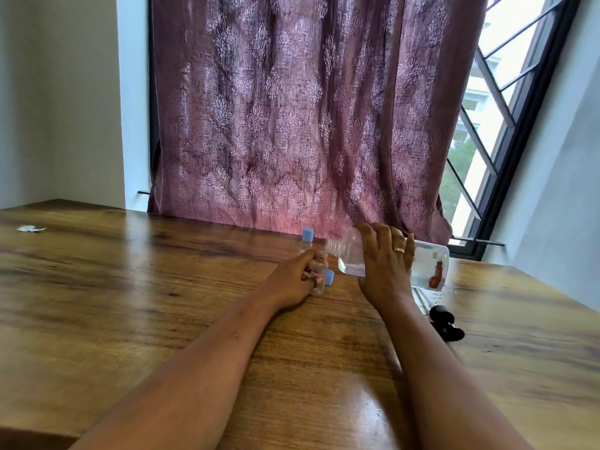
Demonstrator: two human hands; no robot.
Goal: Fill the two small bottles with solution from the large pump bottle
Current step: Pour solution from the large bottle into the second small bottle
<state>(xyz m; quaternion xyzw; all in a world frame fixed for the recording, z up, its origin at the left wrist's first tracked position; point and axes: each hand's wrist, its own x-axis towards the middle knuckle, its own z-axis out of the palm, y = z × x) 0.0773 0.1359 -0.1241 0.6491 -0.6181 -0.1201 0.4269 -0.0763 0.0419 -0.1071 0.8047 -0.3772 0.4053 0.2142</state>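
My right hand (pixel 386 264) grips the large clear bottle (pixel 428 264), tipped on its side with its open threaded neck (pixel 334 246) pointing left; clear liquid pools in its lower side. My left hand (pixel 292 280) holds a small uncapped clear bottle (pixel 319 264) upright on the wooden table (pixel 130 287), its mouth just below and left of the large bottle's neck. A loose blue cap (pixel 329 277) lies beside it. Behind stands a second small bottle (pixel 306 241) with a blue cap on. The black pump head (pixel 446 323) lies on the table to the right.
A purple patterned curtain (pixel 308 108) hangs right behind the table's far edge. A window with a dark frame (pixel 506 125) is at the right. A small white scrap (pixel 31 228) lies at the far left of the table.
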